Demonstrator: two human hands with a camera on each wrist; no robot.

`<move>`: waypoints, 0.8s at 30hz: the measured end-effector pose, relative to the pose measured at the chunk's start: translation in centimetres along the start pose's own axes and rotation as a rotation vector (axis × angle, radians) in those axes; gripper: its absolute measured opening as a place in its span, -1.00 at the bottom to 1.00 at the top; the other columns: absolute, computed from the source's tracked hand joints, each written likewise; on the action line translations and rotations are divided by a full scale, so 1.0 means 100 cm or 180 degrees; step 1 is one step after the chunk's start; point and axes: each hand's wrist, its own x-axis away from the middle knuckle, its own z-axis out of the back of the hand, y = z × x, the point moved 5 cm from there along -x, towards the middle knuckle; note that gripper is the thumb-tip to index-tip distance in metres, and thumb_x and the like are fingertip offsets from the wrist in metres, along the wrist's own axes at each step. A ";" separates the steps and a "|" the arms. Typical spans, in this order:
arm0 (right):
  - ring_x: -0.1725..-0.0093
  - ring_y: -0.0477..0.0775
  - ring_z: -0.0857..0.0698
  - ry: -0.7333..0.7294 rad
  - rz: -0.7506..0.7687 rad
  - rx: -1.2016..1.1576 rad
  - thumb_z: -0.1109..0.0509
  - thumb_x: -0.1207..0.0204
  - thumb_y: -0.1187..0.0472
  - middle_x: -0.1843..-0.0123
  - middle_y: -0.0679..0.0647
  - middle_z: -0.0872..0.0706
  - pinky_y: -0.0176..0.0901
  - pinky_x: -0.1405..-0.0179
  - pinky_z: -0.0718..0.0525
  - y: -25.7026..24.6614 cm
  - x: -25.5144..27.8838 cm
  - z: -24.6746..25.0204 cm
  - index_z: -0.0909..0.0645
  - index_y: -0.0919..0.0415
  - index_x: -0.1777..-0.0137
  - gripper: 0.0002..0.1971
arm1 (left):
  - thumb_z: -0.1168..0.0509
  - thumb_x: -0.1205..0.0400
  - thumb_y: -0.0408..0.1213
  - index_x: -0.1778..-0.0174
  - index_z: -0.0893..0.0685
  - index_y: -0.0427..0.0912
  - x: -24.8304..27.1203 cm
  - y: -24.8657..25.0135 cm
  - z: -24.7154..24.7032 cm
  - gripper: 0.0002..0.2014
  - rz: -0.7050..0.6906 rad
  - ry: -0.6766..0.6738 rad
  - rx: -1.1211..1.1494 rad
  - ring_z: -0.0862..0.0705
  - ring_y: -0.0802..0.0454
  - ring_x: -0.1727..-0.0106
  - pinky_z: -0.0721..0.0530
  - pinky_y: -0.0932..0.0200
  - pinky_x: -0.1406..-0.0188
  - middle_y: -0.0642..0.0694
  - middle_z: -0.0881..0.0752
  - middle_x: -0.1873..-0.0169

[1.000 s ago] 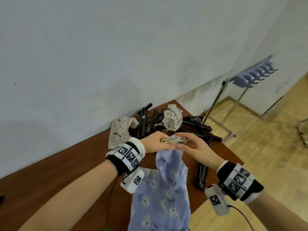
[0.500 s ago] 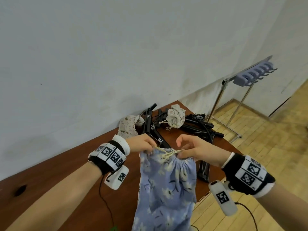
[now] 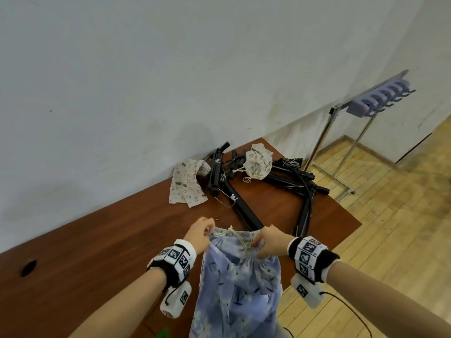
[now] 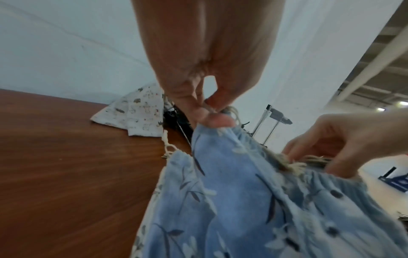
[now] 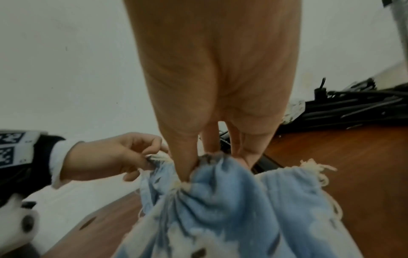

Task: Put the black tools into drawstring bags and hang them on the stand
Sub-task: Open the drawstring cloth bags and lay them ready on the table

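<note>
A blue floral drawstring bag hangs over the near edge of the brown table. My left hand pinches the left side of its gathered mouth and cream cord. My right hand pinches the right side of the mouth. Black tools lie in a heap at the table's far corner. The metal stand with purple hooks is on the floor beyond the table. What the blue bag holds is hidden.
A flat cream patterned bag and a bunched cream bag lie among the tools by the white wall. The table's right edge drops to a wooden floor. A dark knot hole marks the table at left.
My hands have moved apart and nearer to me, spreading the bag's mouth wider. The view has tilted, so the tools and stand sit farther away in the picture.
</note>
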 end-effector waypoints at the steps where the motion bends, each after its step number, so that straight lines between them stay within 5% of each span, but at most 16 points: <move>1: 0.11 0.05 -0.64 0.0041 -0.0003 -0.0035 -0.54 -0.42 0.15 0.04 0.12 -0.69 -0.14 0.15 -0.66 -0.001 -0.006 -0.002 -0.62 0.18 -0.39 -0.49 | -0.09 -0.45 -0.68 0.41 -0.47 0.03 -0.002 0.005 -0.002 -0.57 -0.0090 -0.0029 -0.0068 -0.58 -0.07 -0.03 -0.62 0.11 0.07 0.00 -0.53 -0.02; 3: -0.01 0.11 -0.60 0.0097 0.0060 0.0035 -0.58 -0.34 0.11 -0.11 0.17 -0.56 -0.02 0.01 -0.67 -0.006 -0.017 -0.005 -0.43 0.16 -0.52 -0.27 | -0.11 -0.51 -0.66 0.36 -0.65 0.10 -0.007 0.015 -0.012 -0.51 -0.0204 -0.0379 -0.0353 -0.53 0.01 -0.27 -0.51 0.15 -0.20 0.07 -0.49 -0.22; 4: -0.10 0.15 -0.57 0.0114 0.0104 -0.0018 -0.60 -0.32 0.11 -0.21 0.18 -0.48 -0.01 -0.06 -0.68 -0.009 -0.023 -0.006 -0.28 0.15 -0.60 -0.13 | -0.12 -0.55 -0.63 0.18 -0.74 0.05 -0.012 0.018 -0.019 -0.54 -0.0222 -0.0603 -0.0504 -0.50 -0.01 -0.34 -0.49 0.11 -0.28 0.03 -0.46 -0.31; 6: -0.24 0.22 -0.54 0.0106 0.0131 -0.0349 -0.61 -0.32 0.16 -0.39 0.21 -0.36 -0.02 -0.13 -0.67 -0.016 -0.031 -0.002 0.03 0.20 -0.69 0.07 | -0.09 -0.62 -0.54 -0.20 -0.70 -0.20 -0.020 0.025 -0.033 -0.63 -0.0183 -0.0992 -0.0801 -0.51 -0.17 -0.34 -0.49 0.00 -0.33 -0.15 -0.45 -0.34; 8: -0.30 0.22 -0.54 0.0067 0.0109 -0.0673 -0.60 -0.33 0.19 -0.49 0.21 -0.30 0.00 -0.17 -0.69 -0.018 -0.041 0.005 0.12 0.22 -0.70 0.12 | -0.03 -0.66 -0.44 -0.25 -0.60 -0.31 -0.029 0.031 -0.040 -0.68 -0.0118 -0.1052 -0.0977 -0.55 -0.27 -0.23 -0.51 -0.09 -0.27 -0.25 -0.49 -0.21; 12: -0.27 0.02 -0.59 -0.0222 0.0010 -0.1037 -0.52 -0.47 0.17 -0.42 0.07 -0.54 -0.22 -0.13 -0.61 0.000 -0.062 0.029 -0.40 0.16 -0.56 -0.34 | -0.22 -0.65 -0.24 -0.02 -0.70 -0.22 -0.049 0.032 -0.024 -0.81 0.0032 -0.0381 -0.0526 -0.66 -0.11 -0.03 -0.64 0.04 -0.08 -0.15 -0.66 0.04; 15: -0.23 -0.01 -0.67 0.0045 -0.0086 -0.1188 -0.42 -0.57 0.11 -0.23 0.01 -0.73 -0.24 -0.19 -0.60 0.023 -0.083 0.056 -0.73 0.07 -0.19 -0.77 | -0.34 -0.58 -0.26 -0.03 -0.79 -0.10 -0.054 0.016 -0.031 -0.84 0.0157 -0.0852 -0.0353 -0.74 -0.03 0.02 -0.72 0.08 -0.05 -0.07 -0.78 0.05; 19: 0.01 0.03 -0.73 0.1005 -0.0143 -0.0739 -0.29 -0.56 0.22 -0.03 0.02 -0.76 -0.18 0.03 -0.66 0.024 -0.122 0.095 -0.71 -0.01 0.06 -0.82 | -0.32 -0.55 -0.43 -0.05 -0.74 -0.18 -0.048 0.000 -0.051 -0.80 0.0133 -0.1261 -0.0058 -0.71 -0.03 -0.01 -0.65 0.27 0.03 -0.13 -0.76 -0.02; 24: -0.15 0.11 -0.69 -0.0012 0.0430 0.0088 -0.27 -0.64 0.22 -0.18 0.10 -0.71 -0.13 -0.12 -0.62 -0.024 -0.176 0.067 -0.58 0.08 -0.35 -0.70 | -0.42 -0.53 -0.35 -0.13 -0.72 -0.14 -0.040 -0.026 -0.070 -0.75 0.0380 -0.1675 0.0059 -0.59 -0.04 -0.32 -0.56 0.17 -0.28 -0.08 -0.66 -0.27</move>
